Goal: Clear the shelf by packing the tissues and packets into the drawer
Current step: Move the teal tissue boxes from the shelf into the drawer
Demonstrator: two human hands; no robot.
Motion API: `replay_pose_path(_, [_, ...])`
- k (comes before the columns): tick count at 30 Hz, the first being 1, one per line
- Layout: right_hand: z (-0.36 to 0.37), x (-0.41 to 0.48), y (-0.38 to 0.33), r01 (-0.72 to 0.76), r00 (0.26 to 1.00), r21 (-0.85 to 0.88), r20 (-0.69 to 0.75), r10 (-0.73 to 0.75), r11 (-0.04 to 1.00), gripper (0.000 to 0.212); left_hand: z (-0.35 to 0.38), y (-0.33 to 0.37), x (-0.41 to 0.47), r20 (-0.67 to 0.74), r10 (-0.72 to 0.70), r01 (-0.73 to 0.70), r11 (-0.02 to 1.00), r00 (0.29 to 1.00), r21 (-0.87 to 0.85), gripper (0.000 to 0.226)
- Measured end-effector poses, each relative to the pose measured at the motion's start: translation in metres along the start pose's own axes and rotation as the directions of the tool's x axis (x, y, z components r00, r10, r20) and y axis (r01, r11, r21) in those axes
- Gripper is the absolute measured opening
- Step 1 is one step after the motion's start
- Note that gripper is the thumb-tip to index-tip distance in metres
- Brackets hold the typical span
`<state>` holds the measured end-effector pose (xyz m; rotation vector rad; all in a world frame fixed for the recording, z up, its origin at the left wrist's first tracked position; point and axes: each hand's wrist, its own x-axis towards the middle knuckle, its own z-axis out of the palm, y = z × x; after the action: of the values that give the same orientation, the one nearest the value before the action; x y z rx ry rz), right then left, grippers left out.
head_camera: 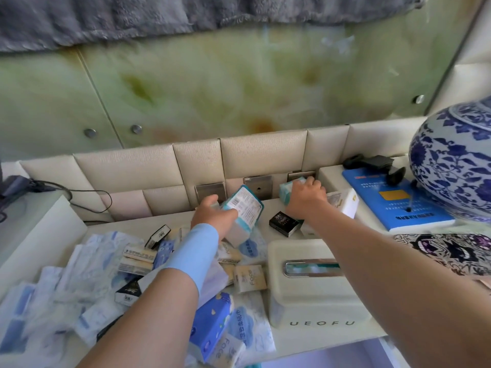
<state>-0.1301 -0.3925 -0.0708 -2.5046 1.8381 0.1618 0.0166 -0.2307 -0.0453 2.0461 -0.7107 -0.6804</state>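
My left hand [212,217] grips a teal and white tissue pack [244,208], tilted up off the shelf near the back wall. Further right my right hand [305,196] closes over a second teal tissue pack [288,188] standing against the wall panel. Several tissue packs and small packets [132,261] lie heaped across the left and front of the white shelf [265,211]. A blue tissue pack [210,325] lies at the front. The drawer is out of sight.
A cream tissue box marked UEOFU [313,285] stands front right. A small black box [283,223] and a white carton [344,203] lie beside my right wrist. A blue booklet [390,200] and a blue-and-white porcelain jar [457,163] occupy the right.
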Motion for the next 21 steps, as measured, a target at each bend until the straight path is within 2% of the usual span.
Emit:
replay_pose_path(5, [0.008, 0.012, -0.004, -0.089, 0.996, 0.006, 0.010, 0.089, 0.996, 0.093, 0.009, 0.000, -0.003, 0.008, 0.033, -0.033, 0.999, 0.999, -0.001, 0.056])
replay_pose_path(9, [0.014, 0.018, -0.005, -0.126, 0.992, 0.019, -0.025, 0.127, 0.992, 0.089, 0.016, -0.002, -0.005, -0.005, 0.069, -0.069, 0.998, 0.998, -0.004, 0.045])
replay_pose_path(12, [0.016, 0.019, -0.008, -0.090, 0.996, 0.026, 0.013, 0.090, 0.996, 0.084, 0.014, -0.001, -0.008, -0.019, 0.085, -0.085, 0.996, 0.996, -0.006, 0.043])
replay_pose_path(14, [0.016, 0.019, -0.008, -0.053, 0.998, 0.050, -0.012, 0.054, 0.997, 0.083, 0.010, 0.001, -0.011, -0.024, 0.115, -0.115, 0.993, 0.993, 0.006, 0.043])
replay_pose_path(18, [0.004, 0.009, -0.007, 0.103, 0.986, 0.249, -0.154, -0.066, 0.963, 0.102, -0.005, 0.010, -0.016, -0.083, 0.136, -0.136, 0.991, 0.987, 0.008, 0.041])
replay_pose_path(21, [-0.025, -0.010, -0.007, 0.190, 0.972, 0.494, -0.217, -0.091, 0.848, 0.120, -0.025, 0.016, -0.024, -0.137, 0.131, -0.136, 0.990, 0.982, -0.028, 0.035])
